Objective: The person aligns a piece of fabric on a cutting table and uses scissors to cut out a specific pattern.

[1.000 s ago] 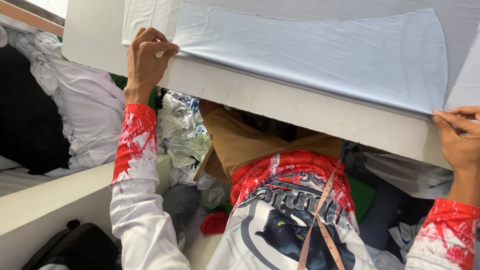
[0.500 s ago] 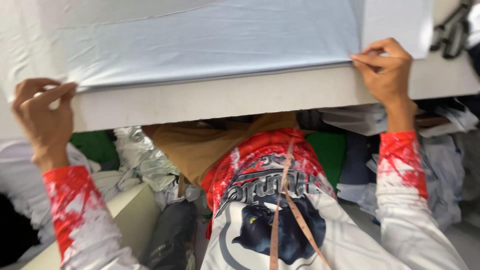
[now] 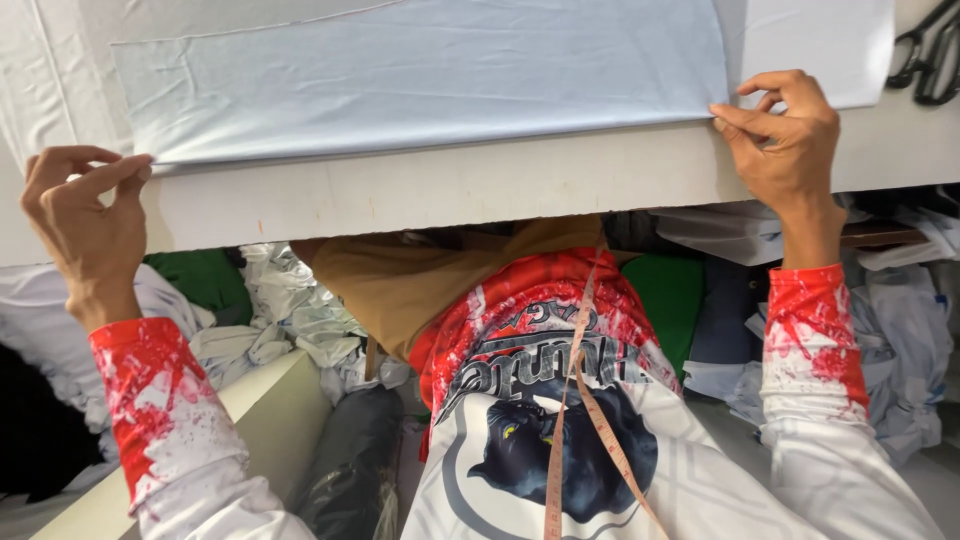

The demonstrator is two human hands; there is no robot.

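Observation:
A pale blue piece of cloth (image 3: 430,75) lies flat on a white table (image 3: 450,185), its near edge along the table's front edge. My left hand (image 3: 85,225) pinches the cloth's near left corner between thumb and fingers. My right hand (image 3: 785,140) pinches the near right corner at the table's edge. Both sleeves are white with red splatter. A measuring tape (image 3: 575,420) hangs from my neck over my printed shirt.
Black scissors (image 3: 930,60) lie on the table at the far right. White paper or cloth (image 3: 815,45) lies under the blue piece. Below the table are piles of fabric scraps, white (image 3: 290,320), green (image 3: 675,290) and brown (image 3: 385,280), and a white ledge (image 3: 265,415).
The view has shifted left, so both hands and the cloth now sit more centred. Both hands still pinch the cloth's near corners, stretched along the table's edge.

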